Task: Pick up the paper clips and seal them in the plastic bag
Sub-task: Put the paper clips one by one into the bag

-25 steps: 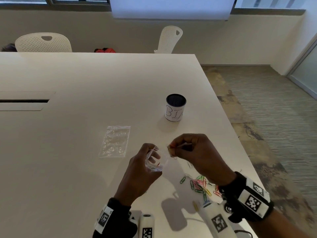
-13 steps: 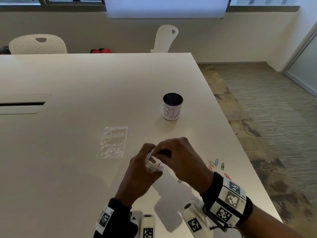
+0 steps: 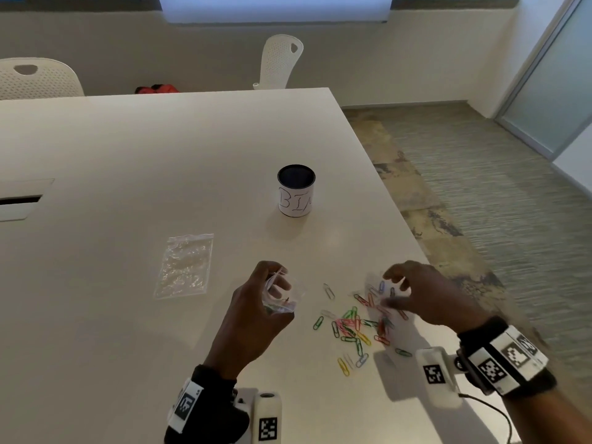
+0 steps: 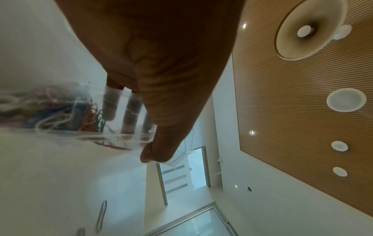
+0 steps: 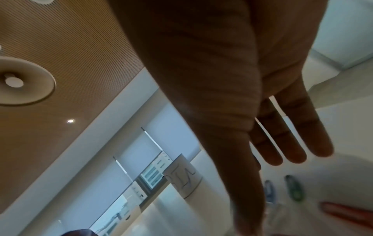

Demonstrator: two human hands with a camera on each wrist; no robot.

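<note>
My left hand [image 3: 267,293] grips a small clear plastic bag [image 3: 279,296] a little above the table, mouth up. The left wrist view shows the plastic bag [image 4: 113,115] with my fingers behind it and several coloured clips bunched at its bottom. A scatter of coloured paper clips [image 3: 352,328] lies on the white table [image 3: 128,155] to the right of the bag. My right hand [image 3: 392,294] hovers over the far right of that scatter, fingers spread and straight, holding nothing. In the right wrist view the fingers [image 5: 290,140] reach down over a blue and a green paper clip [image 5: 294,190].
A second clear bag [image 3: 184,265] lies flat on the table to the left of my left hand. A white cup marked "BIN" [image 3: 296,190] stands farther back. The table's right edge [image 3: 416,238] runs close past my right hand. White chairs stand behind the table.
My right hand left the bag's mouth, where it was pushing clips in, and swung right and down over the clip pile, fingers now spread. The left hand keeps holding the bag.
</note>
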